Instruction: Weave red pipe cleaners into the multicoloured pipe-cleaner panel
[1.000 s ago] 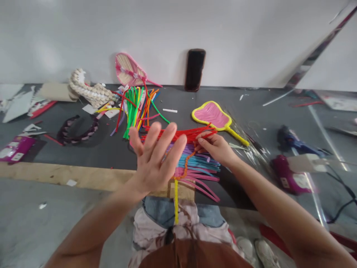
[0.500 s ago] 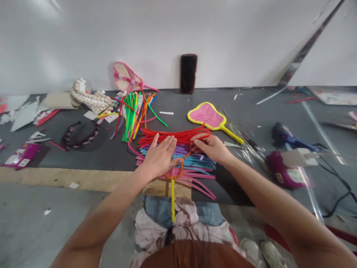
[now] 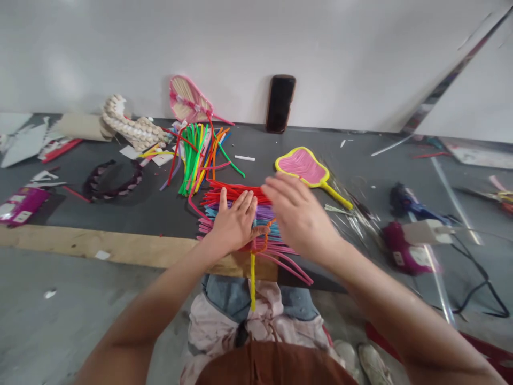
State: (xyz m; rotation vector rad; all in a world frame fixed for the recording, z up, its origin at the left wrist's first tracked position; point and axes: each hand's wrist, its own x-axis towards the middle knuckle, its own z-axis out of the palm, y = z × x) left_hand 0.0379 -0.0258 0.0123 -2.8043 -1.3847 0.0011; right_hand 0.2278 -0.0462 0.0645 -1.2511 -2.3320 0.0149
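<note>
The fingers of the left hand lie flat and slightly spread, grasping nothing, pressed on the fan of pipe cleaners. That fan sits at the near edge of the bench, right in front of the person. Its red, purple, blue and pink rows are crossed by an orange strand, with a yellow stem hanging over the edge. The right hand hovers above the right half of the rows, open and empty, blurred by motion.

The step in hand looks like holding the rows flat while they are arranged. Any further handling calls for steady left-hand pressure so the loose strands keep their order.

Half a second ago the right fingers were down on the red strands at the right edge; now that hand is raised. The left hand has stayed put.

Beyond lie a loose bundle and a pink paddle.
</note>
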